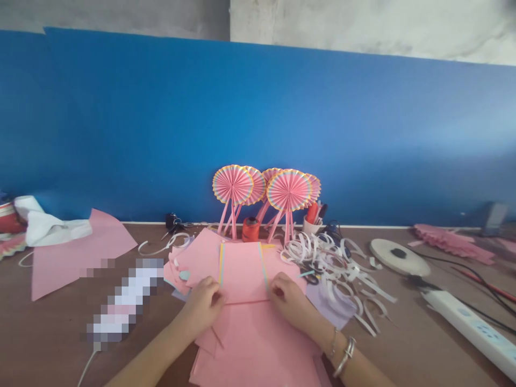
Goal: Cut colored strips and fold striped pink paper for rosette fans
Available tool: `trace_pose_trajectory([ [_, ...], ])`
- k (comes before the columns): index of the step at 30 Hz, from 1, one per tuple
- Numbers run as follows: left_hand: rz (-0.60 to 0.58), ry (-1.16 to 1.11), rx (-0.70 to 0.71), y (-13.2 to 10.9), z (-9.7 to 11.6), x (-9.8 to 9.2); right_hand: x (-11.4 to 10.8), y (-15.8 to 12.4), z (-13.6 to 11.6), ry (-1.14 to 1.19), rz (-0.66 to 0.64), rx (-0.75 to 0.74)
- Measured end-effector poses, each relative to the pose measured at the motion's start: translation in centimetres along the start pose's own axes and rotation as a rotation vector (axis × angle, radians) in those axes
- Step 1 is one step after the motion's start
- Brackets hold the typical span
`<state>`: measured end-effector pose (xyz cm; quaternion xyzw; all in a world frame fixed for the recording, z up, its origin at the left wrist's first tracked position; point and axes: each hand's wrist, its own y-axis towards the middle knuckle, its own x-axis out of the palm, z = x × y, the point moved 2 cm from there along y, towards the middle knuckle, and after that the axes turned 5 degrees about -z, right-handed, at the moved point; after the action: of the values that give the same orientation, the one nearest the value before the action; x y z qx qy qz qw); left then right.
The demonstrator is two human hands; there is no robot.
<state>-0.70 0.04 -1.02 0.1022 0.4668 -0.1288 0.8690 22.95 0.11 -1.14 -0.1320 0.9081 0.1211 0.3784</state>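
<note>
Fingers (215, 299) of my left hand (203, 305) are bunched together and bent down onto the lower left edge of a pink rectangular paper sheet with thin blue and yellow strips along its sides (242, 271), and the fingers (278, 293) of my right hand (289, 302) are curled the same way on its lower right edge; whether they pinch the paper or only press it flat I cannot tell. That sheet lies straight ahead of me between both hands, on top of a loose stack of plain pink paper (258, 346) that reaches down toward me. Two silver bangles (345, 355) sit on my right wrist. Just right of the sheet is a tangle of curled white paper strips (338, 260). Behind the sheet a small orange spool (250, 229) stands among round pleated pink paper fans on pink sticks (288, 191), up against a blue backing board (258, 123). Further right, a white power strip (471, 322) lies on the brown wooden table (403, 355). Well off to the left lies a large pink paper sheet (72, 252).
</note>
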Motion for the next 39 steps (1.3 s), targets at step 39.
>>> trace_pose_trajectory([
  [39,-0.091,0.249,-0.041,-0.1,1.1,-0.5,0.4,0.6,0.6,-0.139,0.018,0.069],
])
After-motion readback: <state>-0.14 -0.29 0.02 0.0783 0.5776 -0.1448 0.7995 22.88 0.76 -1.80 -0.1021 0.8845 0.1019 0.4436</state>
